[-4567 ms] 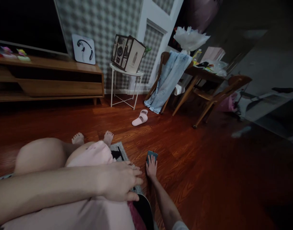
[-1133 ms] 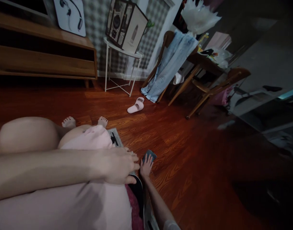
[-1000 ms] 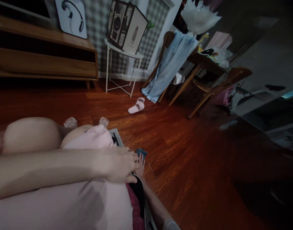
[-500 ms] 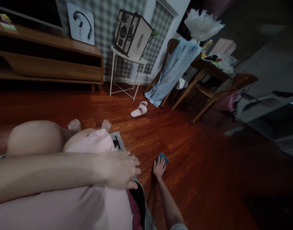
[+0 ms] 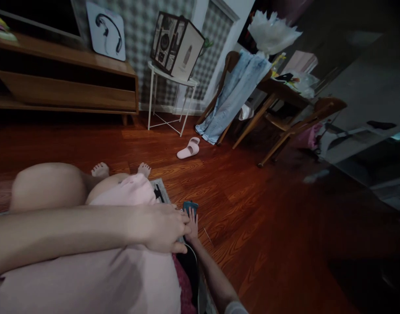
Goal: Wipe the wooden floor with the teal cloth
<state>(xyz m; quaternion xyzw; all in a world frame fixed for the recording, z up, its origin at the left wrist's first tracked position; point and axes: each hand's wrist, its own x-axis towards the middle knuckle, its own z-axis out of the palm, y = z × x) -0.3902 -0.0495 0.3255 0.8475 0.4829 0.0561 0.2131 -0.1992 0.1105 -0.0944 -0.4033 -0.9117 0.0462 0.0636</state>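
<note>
A blue cloth lies on the wooden floor beside the seat edge. My right hand is flat on it, fingers spread, partly hidden behind my left hand. My left hand rests palm down across my lap at the edge of the seat, its fingers loosely apart and nothing in it. Pink clothing covers my body under the left forearm. A thin light strand lies on the floor to the right of my right hand.
Pink slippers lie on the floor ahead. Beyond them stand a white side table with a box, and a wooden TV cabinet. Jeans hang over a chair at a cluttered table; another chair is nearer.
My right hand and the blue cloth have moved left across the floor, close to the seat edge and my left hand. My left hand has barely moved. The view has shifted slightly.
</note>
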